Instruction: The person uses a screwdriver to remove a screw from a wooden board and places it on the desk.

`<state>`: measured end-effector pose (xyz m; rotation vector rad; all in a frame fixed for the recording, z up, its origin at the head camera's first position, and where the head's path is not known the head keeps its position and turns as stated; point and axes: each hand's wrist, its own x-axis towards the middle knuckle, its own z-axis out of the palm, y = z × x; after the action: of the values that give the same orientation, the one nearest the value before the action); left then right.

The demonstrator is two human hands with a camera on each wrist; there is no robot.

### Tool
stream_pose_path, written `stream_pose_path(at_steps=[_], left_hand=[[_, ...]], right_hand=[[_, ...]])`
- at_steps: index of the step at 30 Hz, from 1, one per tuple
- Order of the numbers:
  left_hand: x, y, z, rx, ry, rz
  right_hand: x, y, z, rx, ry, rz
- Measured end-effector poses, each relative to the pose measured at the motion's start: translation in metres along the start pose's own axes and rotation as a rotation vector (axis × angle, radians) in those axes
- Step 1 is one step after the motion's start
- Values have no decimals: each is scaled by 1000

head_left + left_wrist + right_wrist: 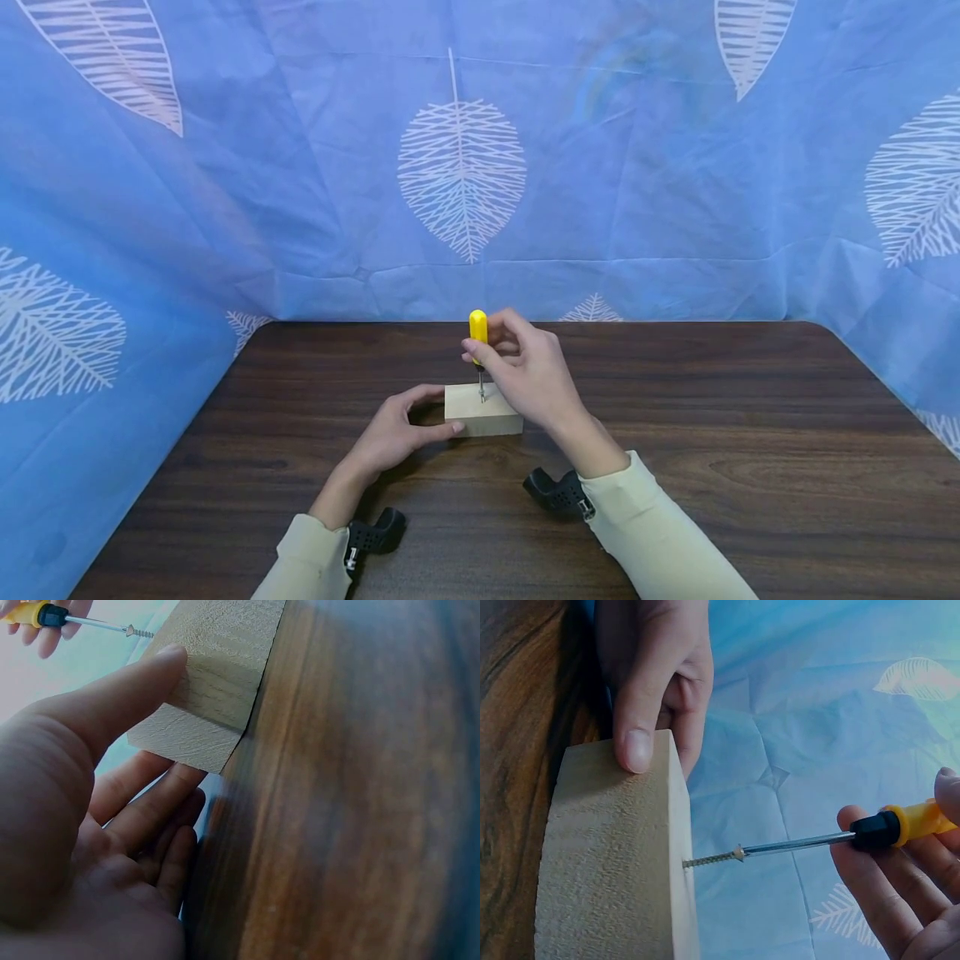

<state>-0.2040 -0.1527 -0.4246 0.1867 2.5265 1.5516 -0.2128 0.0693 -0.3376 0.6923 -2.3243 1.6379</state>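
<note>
A pale wooden block point(491, 427) lies on the dark table. My left hand point(393, 429) grips its left end, thumb on the near face and fingers behind, as the left wrist view point(180, 682) also shows. In my right hand point(536, 367) is a yellow-handled screwdriver point(478, 327), pinched between thumb and fingers and held upright over the block. Its metal shaft point(799, 844) meets the head of a screw point(712, 859). The screw's point is in the block's top face, with most of its thread still showing outside the wood.
The wood-grain table point(720, 467) stretches out around the block. Behind and beside it hangs a blue cloth point(322, 167) with white leaf prints. Black wrist mounts sit under both forearms, the left mount point(378, 531) and the right mount point(553, 490) just above the tabletop.
</note>
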Motion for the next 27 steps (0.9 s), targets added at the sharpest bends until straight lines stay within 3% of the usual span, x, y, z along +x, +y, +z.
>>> stream_pose_path(at_steps=[7,15,27], left_hand=[[1,1,-1,7,3,-2],[-1,1,1,0,-2,-10],[-1,-2,0,-10,-4,14]], right_hand=[[1,0,-3,-16,-18,-19],[-1,0,-2,-12,-4,63],[-1,0,0,2,-16,3]])
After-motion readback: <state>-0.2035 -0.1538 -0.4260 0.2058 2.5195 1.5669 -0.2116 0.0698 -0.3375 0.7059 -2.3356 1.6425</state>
